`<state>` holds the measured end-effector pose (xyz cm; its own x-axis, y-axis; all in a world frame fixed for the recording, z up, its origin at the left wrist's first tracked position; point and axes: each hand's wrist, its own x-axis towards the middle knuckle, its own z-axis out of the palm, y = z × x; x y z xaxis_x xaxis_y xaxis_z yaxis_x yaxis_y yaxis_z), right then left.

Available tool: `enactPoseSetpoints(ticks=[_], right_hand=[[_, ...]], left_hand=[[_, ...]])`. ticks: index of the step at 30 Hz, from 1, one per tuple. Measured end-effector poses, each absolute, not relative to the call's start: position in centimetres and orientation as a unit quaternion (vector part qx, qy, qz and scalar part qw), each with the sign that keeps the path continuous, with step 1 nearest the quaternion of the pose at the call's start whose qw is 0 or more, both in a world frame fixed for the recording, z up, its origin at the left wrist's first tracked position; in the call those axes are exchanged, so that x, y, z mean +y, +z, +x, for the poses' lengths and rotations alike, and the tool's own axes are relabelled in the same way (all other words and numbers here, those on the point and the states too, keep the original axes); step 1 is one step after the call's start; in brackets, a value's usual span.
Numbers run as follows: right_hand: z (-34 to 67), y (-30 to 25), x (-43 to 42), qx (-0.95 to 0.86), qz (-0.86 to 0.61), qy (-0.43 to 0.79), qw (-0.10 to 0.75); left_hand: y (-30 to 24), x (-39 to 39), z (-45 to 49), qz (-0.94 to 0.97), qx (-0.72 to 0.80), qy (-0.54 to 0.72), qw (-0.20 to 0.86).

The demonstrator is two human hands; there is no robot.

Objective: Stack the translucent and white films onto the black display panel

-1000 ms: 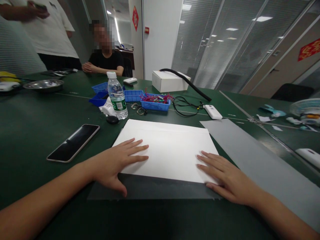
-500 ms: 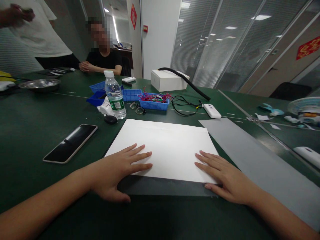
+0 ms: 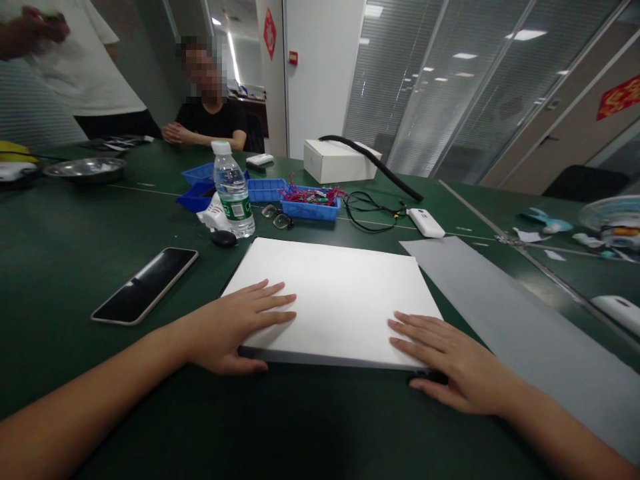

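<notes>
A white sheet [image 3: 335,287] lies over a flat, dark-edged thing on the green table, and its front edge bends downward. My left hand [image 3: 240,323] rests on the sheet's left side, fingers spread flat and thumb at the front edge. On the right front corner lies my right hand [image 3: 435,357], fingers stretched out over the sheet and thumb apart below the edge. Neither hand grips anything. What the sheet covers is mostly hidden. Right of the sheet is a long grey sheet [image 3: 480,300].
A phone [image 3: 145,287] lies at left. Behind the sheet stand a water bottle [image 3: 234,193], a black mouse [image 3: 223,239], glasses [image 3: 277,217], a blue tray [image 3: 310,210] of red wires and a white box [image 3: 340,163]. A person [image 3: 207,120] sits across the table; another [image 3: 85,67] stands.
The dark strip in front of the white sheet is gone from sight; white now reaches the front edge and bends over it. My left hand has moved slightly up; my right hand slightly down.
</notes>
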<state>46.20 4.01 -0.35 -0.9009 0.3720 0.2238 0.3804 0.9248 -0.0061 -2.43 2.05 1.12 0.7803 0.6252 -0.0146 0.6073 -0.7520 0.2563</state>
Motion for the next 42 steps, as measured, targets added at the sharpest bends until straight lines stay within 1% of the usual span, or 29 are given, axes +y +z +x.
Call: enactPoseSetpoints(ticks=[8,14,28,42], right_hand=[[46.7,-0.5,4.5,-0.972,-0.199,-0.035,0.118],[46.9,-0.7,4.6,-0.970,-0.210,-0.004,0.123],[47.1,-0.5,4.8,-0.971,-0.204,-0.017,0.120],[47.4,-0.5,4.8,-0.968,-0.212,0.014,0.131]], left_hand=[[0.9,2.5,-3.1,0.930,0.351,0.039,0.104],[1.1,2.7,-3.7,0.930,0.355,0.027,0.088],[0.7,3.3,-5.4,0.929,0.356,0.053,0.080],[0.0,3.9,-5.9,0.923,0.370,0.053,0.090]])
